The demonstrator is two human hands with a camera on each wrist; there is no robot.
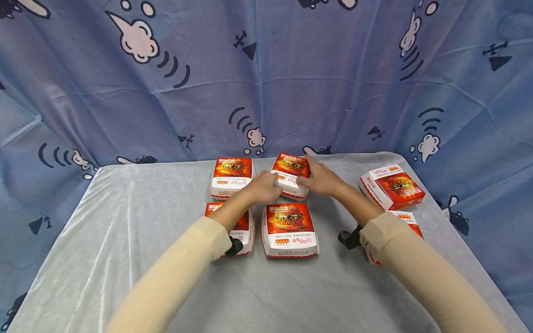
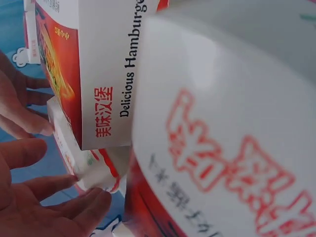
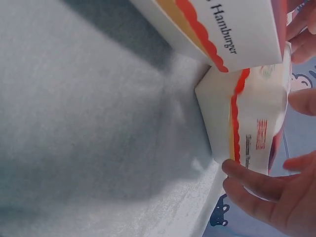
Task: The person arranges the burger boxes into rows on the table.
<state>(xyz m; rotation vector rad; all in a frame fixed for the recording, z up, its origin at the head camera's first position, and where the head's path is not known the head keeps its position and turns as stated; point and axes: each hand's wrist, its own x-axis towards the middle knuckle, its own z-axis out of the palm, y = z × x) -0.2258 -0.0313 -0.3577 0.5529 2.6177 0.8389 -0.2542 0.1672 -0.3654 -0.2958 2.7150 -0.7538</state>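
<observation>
A red-and-white hamburger box (image 1: pixel 293 166) sits on the table between both hands, turned slightly from its neighbours. My left hand (image 1: pixel 267 187) is at its left side; in the left wrist view, the fingers (image 2: pixel 94 207) reach along the side of the box (image 2: pixel 81 165), extended and slightly bent. My right hand (image 1: pixel 319 179) lies along the right side, thumb and fingers spread. Up close in the right wrist view, a fingertip (image 3: pixel 228 167) touches the side of the box (image 3: pixel 254 123) near its base. The palms are mostly hidden in the head view.
A box (image 1: pixel 233 173) stands back left, one (image 1: pixel 243 236) under my left forearm, another (image 1: pixel 290 224) in front middle. Two more, a tilted box (image 1: pixel 393 187) and a box (image 1: pixel 410 219) partly behind my right sleeve, lie right. A blue curtain (image 1: pixel 291 92) hangs behind the table.
</observation>
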